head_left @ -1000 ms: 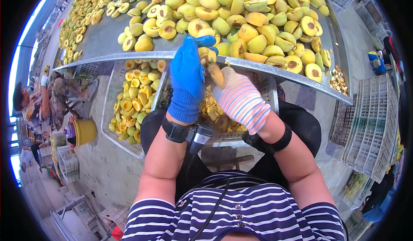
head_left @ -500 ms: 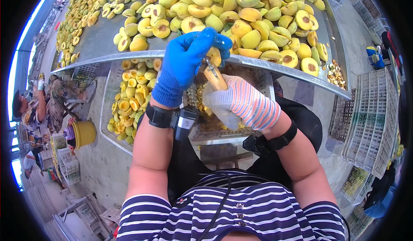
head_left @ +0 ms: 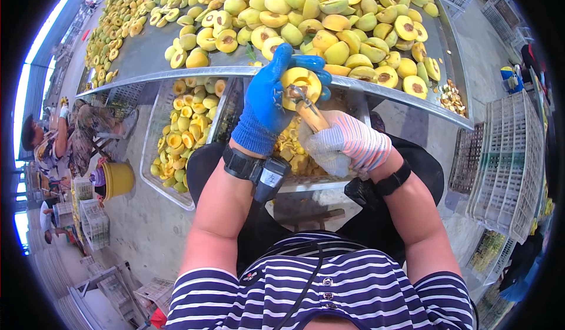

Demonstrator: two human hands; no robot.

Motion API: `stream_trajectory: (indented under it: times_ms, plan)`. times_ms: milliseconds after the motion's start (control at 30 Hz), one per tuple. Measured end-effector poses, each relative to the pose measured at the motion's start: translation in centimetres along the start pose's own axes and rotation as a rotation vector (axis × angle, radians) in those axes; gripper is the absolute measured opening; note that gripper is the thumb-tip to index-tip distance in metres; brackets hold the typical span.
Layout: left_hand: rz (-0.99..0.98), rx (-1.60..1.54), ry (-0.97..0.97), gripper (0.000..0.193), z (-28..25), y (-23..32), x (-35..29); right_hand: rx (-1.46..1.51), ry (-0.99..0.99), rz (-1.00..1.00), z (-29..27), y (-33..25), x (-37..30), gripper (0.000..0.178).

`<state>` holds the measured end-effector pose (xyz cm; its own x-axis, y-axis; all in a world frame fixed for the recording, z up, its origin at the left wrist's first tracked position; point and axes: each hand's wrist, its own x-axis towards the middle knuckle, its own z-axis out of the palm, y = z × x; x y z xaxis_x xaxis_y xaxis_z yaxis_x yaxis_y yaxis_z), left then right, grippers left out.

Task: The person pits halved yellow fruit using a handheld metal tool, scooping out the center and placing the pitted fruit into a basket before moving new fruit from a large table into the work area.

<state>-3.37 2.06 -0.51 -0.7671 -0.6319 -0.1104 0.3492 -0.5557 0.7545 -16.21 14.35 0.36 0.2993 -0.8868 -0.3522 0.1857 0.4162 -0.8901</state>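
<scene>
In my left hand [head_left: 265, 103], in a blue coated glove, a yellow peach half [head_left: 309, 78] is held with its cut face toward me. My right hand [head_left: 347, 141], in a striped knit glove, closes round the wooden handle of a pitting tool [head_left: 312, 117]. The tool's metal tip is at the middle of the cut face, where a brown pit area shows. Both hands are just in front of the metal table's edge [head_left: 400, 96]. Beyond them, a large pile of halved peaches [head_left: 329, 30] covers much of the table, many with brown centres.
Hollowed peach halves [head_left: 176, 138] fill a crate left of my knees. Below my hands, another crate [head_left: 306, 184] contains yellow pieces. Pits [head_left: 452, 97] lie at the table's right corner. Stacked crates [head_left: 509, 165] stand right; a yellow bucket [head_left: 118, 180] and another person [head_left: 50, 144] are left.
My hands have moved slightly right and down. The peach half has turned so its cut face now shows, with the tool tip at its centre. My view has shifted a little.
</scene>
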Motion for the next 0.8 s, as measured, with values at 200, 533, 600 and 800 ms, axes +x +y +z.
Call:
stream_trajectory:
  times_ms: [200, 533, 600, 800]
  plan:
    - [0.032, 0.063, 0.099, 0.048, 0.5, -0.1, -0.3, 0.166, -0.059, 0.004, -0.2, -0.1, -1.6, 0.016]
    - [0.677, 0.612, 0.362, 0.047, -5.9, 6.8, -7.8, -1.145, 0.373, 0.106, -2.8, 2.3, -0.5, 0.032]
    - [0.382, 0.813, 0.806, 0.045, -10.1, 10.6, -10.5, -1.190, 0.382, 0.120, -3.1, 2.5, -1.3, 0.031]
    - [0.311, 1.360, 0.715, 0.044, -10.0, 8.6, -3.7, -1.178, 0.289, 0.139, -2.8, 1.3, -1.7, 0.031]
